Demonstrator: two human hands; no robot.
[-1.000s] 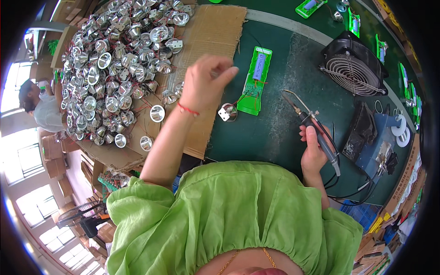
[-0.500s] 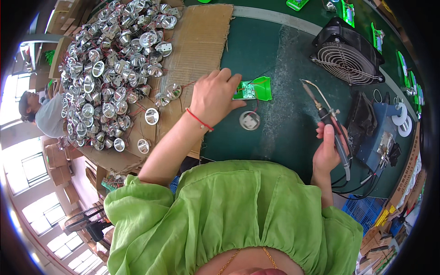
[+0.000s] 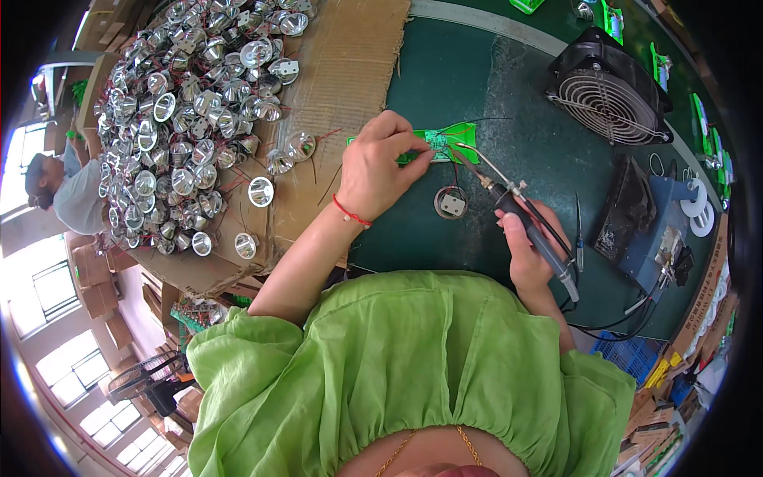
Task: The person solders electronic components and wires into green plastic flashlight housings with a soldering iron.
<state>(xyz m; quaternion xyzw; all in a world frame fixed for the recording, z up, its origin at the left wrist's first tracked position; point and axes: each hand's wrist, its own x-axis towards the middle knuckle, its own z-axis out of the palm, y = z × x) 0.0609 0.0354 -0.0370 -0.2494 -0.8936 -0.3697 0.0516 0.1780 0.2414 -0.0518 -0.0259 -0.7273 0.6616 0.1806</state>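
Note:
A green plastic casing (image 3: 463,133) with a small circuit board (image 3: 438,142) in it lies on the dark green work surface. My left hand (image 3: 373,163) rests over its left part, thumb and forefinger pinched at the board's edge; what they hold is too small to make out. My right hand (image 3: 526,253) grips a soldering iron (image 3: 531,226) with a thin curved metal feed tube. The tips of iron and tube reach the right part of the board; whether they touch it I cannot tell. Just below lies a round silver reflector cup (image 3: 451,203), a wire running up toward the casing.
Many silver reflector cups (image 3: 191,135) with wires are heaped on cardboard (image 3: 342,71) at left. A black fan (image 3: 608,87) stands at the far right. Nearer are a blue soldering station (image 3: 648,230) and a slim screwdriver-like tool (image 3: 579,242). Another person (image 3: 71,187) is at far left.
My right hand has brought the soldering iron left to the circuit board. My left hand has shifted slightly right, its fingers pinching closer to the board. The reflector cup has moved slightly right.

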